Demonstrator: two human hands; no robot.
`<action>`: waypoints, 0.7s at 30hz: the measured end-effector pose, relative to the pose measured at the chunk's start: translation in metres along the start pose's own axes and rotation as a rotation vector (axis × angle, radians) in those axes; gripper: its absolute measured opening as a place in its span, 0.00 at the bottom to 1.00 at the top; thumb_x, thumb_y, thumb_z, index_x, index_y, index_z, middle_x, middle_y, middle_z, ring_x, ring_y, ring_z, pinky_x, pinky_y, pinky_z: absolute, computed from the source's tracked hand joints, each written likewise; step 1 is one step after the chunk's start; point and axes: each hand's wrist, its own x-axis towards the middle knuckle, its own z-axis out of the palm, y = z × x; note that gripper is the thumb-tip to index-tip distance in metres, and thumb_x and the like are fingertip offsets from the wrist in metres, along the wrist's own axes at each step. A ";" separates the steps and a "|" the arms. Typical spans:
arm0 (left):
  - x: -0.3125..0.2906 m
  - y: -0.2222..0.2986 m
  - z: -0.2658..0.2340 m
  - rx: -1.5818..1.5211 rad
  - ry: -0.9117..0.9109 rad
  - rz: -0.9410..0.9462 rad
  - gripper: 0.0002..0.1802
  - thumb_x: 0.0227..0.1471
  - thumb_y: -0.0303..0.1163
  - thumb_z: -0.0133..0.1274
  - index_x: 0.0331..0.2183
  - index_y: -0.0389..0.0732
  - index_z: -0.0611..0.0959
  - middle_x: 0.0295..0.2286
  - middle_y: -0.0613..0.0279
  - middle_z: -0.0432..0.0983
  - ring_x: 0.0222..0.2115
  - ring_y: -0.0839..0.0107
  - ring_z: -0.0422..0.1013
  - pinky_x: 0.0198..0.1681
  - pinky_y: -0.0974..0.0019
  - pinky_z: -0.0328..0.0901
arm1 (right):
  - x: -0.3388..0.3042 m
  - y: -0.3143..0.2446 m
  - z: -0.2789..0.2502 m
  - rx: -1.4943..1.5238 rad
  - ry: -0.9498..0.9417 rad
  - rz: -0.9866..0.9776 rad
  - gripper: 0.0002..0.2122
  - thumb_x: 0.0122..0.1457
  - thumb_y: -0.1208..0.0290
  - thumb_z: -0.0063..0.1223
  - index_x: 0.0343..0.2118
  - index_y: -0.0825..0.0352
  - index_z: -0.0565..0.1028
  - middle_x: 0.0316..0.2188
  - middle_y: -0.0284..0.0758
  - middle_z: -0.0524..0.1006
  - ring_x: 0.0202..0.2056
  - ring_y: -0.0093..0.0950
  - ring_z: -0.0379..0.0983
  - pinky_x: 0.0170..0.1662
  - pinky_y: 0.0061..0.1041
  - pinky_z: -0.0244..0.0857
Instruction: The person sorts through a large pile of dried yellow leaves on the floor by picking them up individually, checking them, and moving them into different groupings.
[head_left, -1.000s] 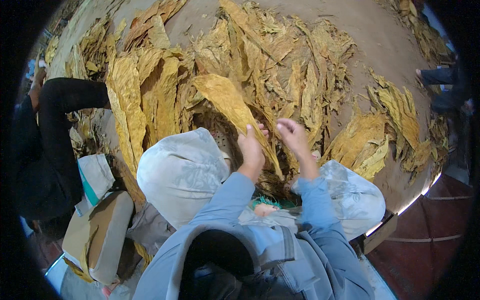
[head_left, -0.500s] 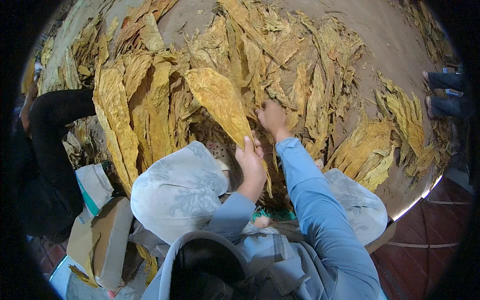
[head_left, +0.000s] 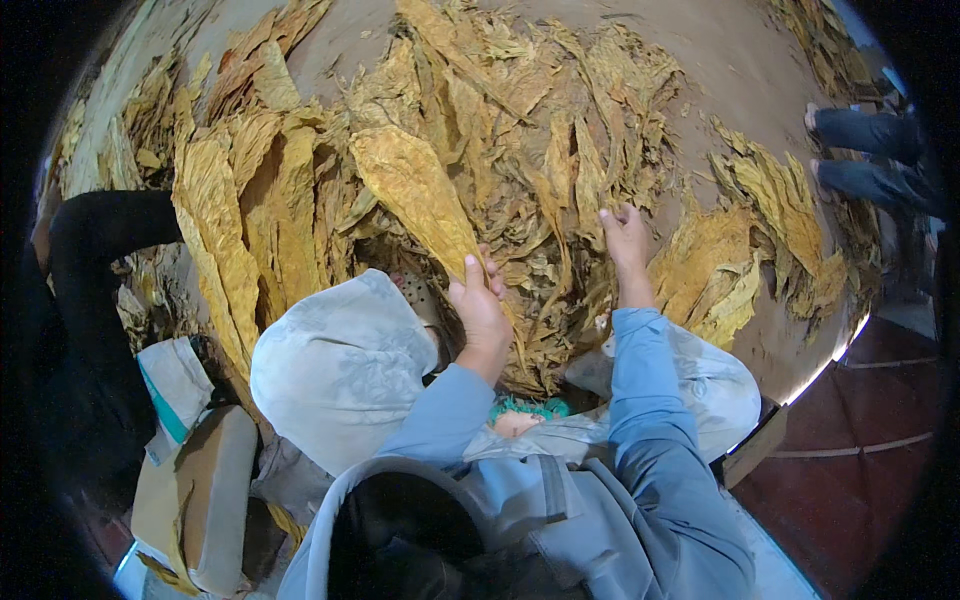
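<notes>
Head view. Person's left hand [head_left: 480,318]: fingers are closed on a yellow leaf [head_left: 408,188], its broad end beyond the fingertips. Right hand [head_left: 628,248]: fingers curl toward the thumb; whether they hold anything is unclear; leaf pile [head_left: 545,160] lies beyond them.

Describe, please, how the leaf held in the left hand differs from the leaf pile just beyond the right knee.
The leaf is single, while the pile has several overlapping leaves.
The leaf is gripped near its narrow end by the left hand; the pile lies on the brown surface.
The leaf is fairly even yellow, whereas the pile mixes golden and paler yellow.
Both look wrinkled.
</notes>
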 end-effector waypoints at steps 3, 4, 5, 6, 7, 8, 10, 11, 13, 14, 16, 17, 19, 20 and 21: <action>-0.002 0.001 0.002 0.040 0.053 -0.047 0.12 0.59 0.34 0.37 0.38 0.37 0.70 0.22 0.68 0.62 0.17 0.79 0.55 0.19 0.73 0.51 | 0.009 0.015 -0.001 0.044 0.072 0.146 0.25 0.50 0.58 0.54 0.47 0.71 0.66 0.41 0.43 0.71 0.43 0.33 0.68 0.47 0.28 0.59; 0.000 -0.002 0.000 0.023 0.042 -0.051 0.12 0.58 0.34 0.37 0.38 0.38 0.70 0.22 0.69 0.62 0.17 0.79 0.55 0.19 0.74 0.51 | 0.007 0.019 -0.006 0.088 -0.013 0.195 0.28 0.49 0.57 0.55 0.49 0.71 0.63 0.45 0.46 0.69 0.47 0.37 0.66 0.50 0.30 0.58; 0.001 -0.004 0.001 0.022 0.040 -0.050 0.11 0.58 0.34 0.37 0.38 0.38 0.70 0.22 0.69 0.63 0.17 0.80 0.55 0.18 0.75 0.51 | 0.005 0.026 -0.001 -0.001 -0.049 0.220 0.30 0.49 0.57 0.56 0.50 0.71 0.62 0.47 0.47 0.67 0.48 0.38 0.64 0.51 0.31 0.57; 0.001 -0.006 0.003 0.023 0.036 -0.053 0.11 0.58 0.34 0.37 0.38 0.38 0.70 0.22 0.69 0.63 0.16 0.80 0.55 0.18 0.76 0.51 | 0.001 0.038 0.009 -0.093 -0.084 0.248 0.32 0.48 0.56 0.57 0.51 0.72 0.61 0.48 0.48 0.66 0.50 0.39 0.62 0.52 0.31 0.56; 0.001 -0.008 0.003 0.023 0.040 -0.052 0.11 0.58 0.34 0.37 0.38 0.38 0.70 0.22 0.69 0.64 0.16 0.81 0.55 0.17 0.76 0.52 | -0.007 0.034 0.014 -0.184 -0.128 0.273 0.34 0.47 0.55 0.58 0.52 0.72 0.60 0.50 0.49 0.64 0.52 0.40 0.61 0.53 0.32 0.54; 0.000 -0.009 0.004 0.045 0.030 -0.058 0.11 0.58 0.34 0.37 0.38 0.38 0.70 0.22 0.69 0.64 0.16 0.81 0.55 0.17 0.76 0.52 | -0.018 0.033 0.012 -0.061 -0.255 0.290 0.39 0.44 0.53 0.60 0.53 0.73 0.57 0.51 0.50 0.62 0.53 0.41 0.58 0.55 0.33 0.53; -0.002 -0.010 0.007 0.091 0.002 -0.068 0.12 0.58 0.34 0.37 0.38 0.38 0.70 0.22 0.69 0.64 0.16 0.81 0.55 0.17 0.76 0.52 | -0.020 0.039 0.022 -0.061 -0.259 0.319 0.40 0.42 0.54 0.62 0.54 0.72 0.58 0.52 0.50 0.61 0.54 0.40 0.58 0.54 0.32 0.53; -0.003 -0.009 0.008 0.093 -0.005 -0.072 0.12 0.58 0.35 0.38 0.38 0.38 0.71 0.22 0.69 0.63 0.16 0.80 0.55 0.18 0.76 0.52 | -0.019 0.044 0.018 0.004 -0.259 0.303 0.39 0.43 0.55 0.62 0.54 0.72 0.58 0.53 0.50 0.60 0.54 0.39 0.58 0.54 0.30 0.53; -0.005 -0.008 0.010 0.096 -0.020 -0.074 0.11 0.58 0.35 0.39 0.37 0.39 0.71 0.22 0.69 0.63 0.17 0.79 0.55 0.19 0.74 0.51 | -0.018 0.026 0.005 0.305 -0.131 0.243 0.35 0.45 0.59 0.60 0.52 0.74 0.60 0.50 0.49 0.63 0.51 0.38 0.61 0.53 0.30 0.55; -0.004 -0.009 0.009 0.098 -0.010 -0.079 0.12 0.57 0.35 0.39 0.37 0.39 0.71 0.22 0.69 0.63 0.17 0.79 0.55 0.20 0.74 0.51 | -0.019 0.015 -0.003 0.453 -0.062 0.211 0.33 0.46 0.60 0.60 0.51 0.74 0.61 0.49 0.48 0.65 0.49 0.38 0.63 0.52 0.29 0.56; -0.002 -0.010 0.008 0.087 0.001 -0.091 0.12 0.57 0.36 0.39 0.37 0.38 0.71 0.22 0.69 0.63 0.18 0.79 0.55 0.20 0.74 0.51 | -0.019 -0.013 -0.024 0.515 0.012 0.062 0.30 0.47 0.62 0.58 0.51 0.73 0.62 0.49 0.48 0.64 0.49 0.36 0.62 0.52 0.28 0.55; -0.002 -0.011 0.010 0.073 -0.002 -0.092 0.12 0.57 0.35 0.39 0.37 0.38 0.71 0.22 0.69 0.63 0.17 0.79 0.55 0.19 0.75 0.51 | -0.020 -0.029 -0.034 0.544 0.049 -0.014 0.29 0.48 0.62 0.57 0.51 0.72 0.62 0.49 0.47 0.64 0.50 0.36 0.62 0.52 0.28 0.55; -0.004 -0.009 0.010 0.046 -0.002 -0.084 0.12 0.58 0.34 0.37 0.37 0.38 0.72 0.22 0.68 0.64 0.16 0.81 0.55 0.17 0.76 0.51 | -0.033 -0.061 -0.048 0.134 0.181 -0.241 0.27 0.49 0.66 0.55 0.52 0.68 0.62 0.49 0.47 0.64 0.50 0.36 0.60 0.53 0.30 0.54; -0.005 -0.009 0.011 0.065 0.002 -0.089 0.11 0.58 0.34 0.38 0.37 0.38 0.72 0.22 0.68 0.64 0.15 0.81 0.55 0.17 0.76 0.51 | -0.040 -0.072 -0.048 -0.059 0.247 -0.344 0.26 0.49 0.67 0.54 0.52 0.66 0.63 0.49 0.47 0.63 0.50 0.36 0.60 0.53 0.30 0.54; -0.005 -0.010 0.010 0.066 -0.011 -0.081 0.11 0.57 0.34 0.38 0.36 0.38 0.72 0.22 0.68 0.65 0.15 0.80 0.55 0.17 0.76 0.51 | -0.048 -0.081 -0.045 -0.250 0.313 -0.446 0.26 0.49 0.68 0.54 0.52 0.64 0.63 0.50 0.47 0.62 0.50 0.37 0.60 0.53 0.31 0.54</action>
